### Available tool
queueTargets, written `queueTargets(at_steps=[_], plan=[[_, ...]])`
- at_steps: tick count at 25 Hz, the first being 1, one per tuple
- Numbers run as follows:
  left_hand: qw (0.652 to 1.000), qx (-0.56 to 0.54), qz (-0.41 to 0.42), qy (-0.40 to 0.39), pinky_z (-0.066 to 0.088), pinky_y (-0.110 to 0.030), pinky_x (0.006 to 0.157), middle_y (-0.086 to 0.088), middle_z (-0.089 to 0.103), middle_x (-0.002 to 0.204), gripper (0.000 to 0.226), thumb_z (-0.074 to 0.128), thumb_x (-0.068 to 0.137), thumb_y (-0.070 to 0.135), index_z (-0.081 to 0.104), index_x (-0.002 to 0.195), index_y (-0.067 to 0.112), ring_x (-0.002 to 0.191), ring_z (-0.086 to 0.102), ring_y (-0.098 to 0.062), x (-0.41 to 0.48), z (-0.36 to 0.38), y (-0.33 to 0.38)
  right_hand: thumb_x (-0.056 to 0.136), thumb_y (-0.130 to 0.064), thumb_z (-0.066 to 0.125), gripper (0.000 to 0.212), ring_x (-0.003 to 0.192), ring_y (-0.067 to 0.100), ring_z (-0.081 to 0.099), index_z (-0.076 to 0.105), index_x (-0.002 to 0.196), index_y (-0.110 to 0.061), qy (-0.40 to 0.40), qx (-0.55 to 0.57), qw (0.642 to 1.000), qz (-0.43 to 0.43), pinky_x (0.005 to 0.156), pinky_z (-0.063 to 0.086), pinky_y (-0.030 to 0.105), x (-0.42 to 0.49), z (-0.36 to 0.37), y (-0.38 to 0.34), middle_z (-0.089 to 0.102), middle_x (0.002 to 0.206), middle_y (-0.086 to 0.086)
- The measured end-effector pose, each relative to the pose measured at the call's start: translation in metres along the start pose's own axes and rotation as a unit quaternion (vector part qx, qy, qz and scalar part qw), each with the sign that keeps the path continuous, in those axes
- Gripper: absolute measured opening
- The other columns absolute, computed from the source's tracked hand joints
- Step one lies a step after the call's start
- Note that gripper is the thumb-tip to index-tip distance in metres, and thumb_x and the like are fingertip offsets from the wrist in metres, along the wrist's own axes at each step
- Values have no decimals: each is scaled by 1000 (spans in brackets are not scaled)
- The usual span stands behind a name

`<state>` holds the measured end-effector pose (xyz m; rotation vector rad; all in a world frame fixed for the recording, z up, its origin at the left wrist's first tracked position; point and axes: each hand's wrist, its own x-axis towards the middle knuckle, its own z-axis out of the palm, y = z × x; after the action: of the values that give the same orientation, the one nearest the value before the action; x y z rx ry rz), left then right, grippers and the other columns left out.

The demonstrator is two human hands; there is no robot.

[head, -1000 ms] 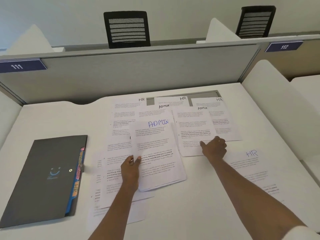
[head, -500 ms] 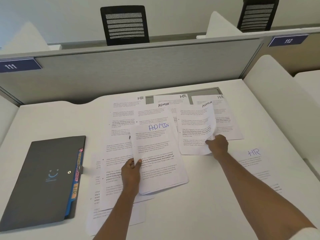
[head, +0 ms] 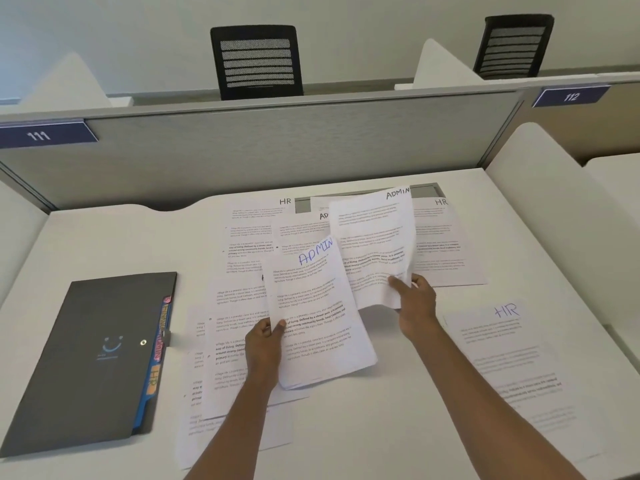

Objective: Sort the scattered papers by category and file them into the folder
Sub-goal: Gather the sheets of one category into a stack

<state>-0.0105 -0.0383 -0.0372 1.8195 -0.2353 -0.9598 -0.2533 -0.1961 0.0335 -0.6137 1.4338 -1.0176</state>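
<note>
**Q:** What was the state of the left hand?
**A:** The left hand [head: 265, 344] gripped the ADMIN stack [head: 318, 317] by its left edge, with the thumb on top. The stack carried a blue heading and sat over loose sheets [head: 228, 341] near the middle of the desk [head: 381, 427].

**Q:** And the right hand?
**A:** The right hand [head: 415, 299] pinched the near edge of a single ADMIN sheet [head: 374, 237] with a black heading. That sheet was raised off the desk and curled. It was just right of the stack and overlapped it in view.

**Q:** Where was the folder?
**A:** The grey folder [head: 90, 362] lay closed at the near left, well apart from both hands. Coloured tabs [head: 157, 348] showed along its right edge.

**Q:** Where were the other papers?
**A:** One HR sheet [head: 252, 220] lay flat at the far left. A second HR sheet [head: 446, 237] lay at the far right, and a third HR sheet [head: 502, 358] at the near right.
</note>
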Motion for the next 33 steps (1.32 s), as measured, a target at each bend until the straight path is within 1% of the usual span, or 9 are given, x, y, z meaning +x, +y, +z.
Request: queueTargets(at_steps=[5, 12, 16, 18, 21, 23, 26, 29, 33], plan=[[999, -26, -27, -21, 61, -50, 97, -4, 82, 99, 8, 76, 95, 16, 77, 102, 13, 98, 77, -29, 0, -2, 3, 88, -9, 80, 30, 98, 28, 72, 65, 114, -13, 41, 70, 993, -81, 93, 60, 44, -17, -5, -1, 75, 113, 10], [1000, -16, -11, -21, 63, -42, 88, 1, 83, 92, 5, 76, 94, 17, 78, 99, 18, 92, 78, -26, -3, -2, 4, 89, -9, 80, 26, 104, 28, 71, 67, 109, -18, 8, 71, 992, -108, 99, 57, 48, -21, -16, -15, 76, 113, 8], [998, -28, -37, -32, 61, -52, 95, -9, 82, 100, 9, 73, 97, 19, 77, 100, 12, 94, 77, -32, -3, -5, 7, 89, -5, 78, 28, 106, 39, 72, 65, 113, -10, -36, -42, 998, -39, 93, 58, 55, -33, -11, 27, 76, 114, 17], [997, -49, -52, -38, 60, -54, 97, -8, 82, 101, 20, 65, 103, 27, 77, 98, 13, 100, 76, -35, -4, -7, 10, 88, -5, 78, 28, 99, 37, 74, 64, 112, -6, -53, -101, 993, -13, 82, 61, 48, -44, -8, 56, 76, 113, 19], [996, -60, -55, -27, 52, -49, 107, 3, 73, 119, 30, 52, 109, 37, 72, 117, 17, 113, 67, -29, -10, -5, 13, 87, -4, 79, 26, 88, 27, 71, 64, 108, -5, -67, -167, 984, 7, 69, 56, 32, -57, 0, 89, 75, 110, 16], [998, -40, -39, -29, 51, -43, 102, 5, 69, 115, 27, 52, 108, 38, 70, 116, 18, 109, 64, -24, -12, -3, 14, 87, -3, 78, 26, 93, 30, 71, 63, 108, -4, -64, -189, 980, 11, 75, 60, 38, -61, 7, 99, 74, 110, 17], [999, 37, 2, -33, 58, -49, 97, -1, 77, 105, 14, 63, 102, 25, 70, 102, 14, 101, 71, -27, -10, -2, 15, 85, -5, 80, 32, 101, 36, 69, 60, 111, -3, -63, -250, 966, -19, 83, 59, 42, -68, 18, 102, 72, 112, 14], [997, 54, 38, -30, 60, -41, 93, 2, 78, 106, 12, 64, 101, 13, 72, 110, 14, 103, 73, -23, -8, -8, 14, 84, -14, 82, 40, 94, 26, 67, 57, 115, -9, -71, -338, 936, -70, 77, 51, 29, -68, 22, 95, 70, 110, 8], [998, 52, 41, 16, 55, -47, 107, -7, 74, 124, 27, 63, 104, 13, 67, 129, 5, 116, 69, -28, 5, -37, 16, 89, -24, 78, 45, 110, 32, 62, 55, 122, -4, -29, -438, 880, -184, 90, 52, 40, -46, 35, 72, 63, 118, 14]])
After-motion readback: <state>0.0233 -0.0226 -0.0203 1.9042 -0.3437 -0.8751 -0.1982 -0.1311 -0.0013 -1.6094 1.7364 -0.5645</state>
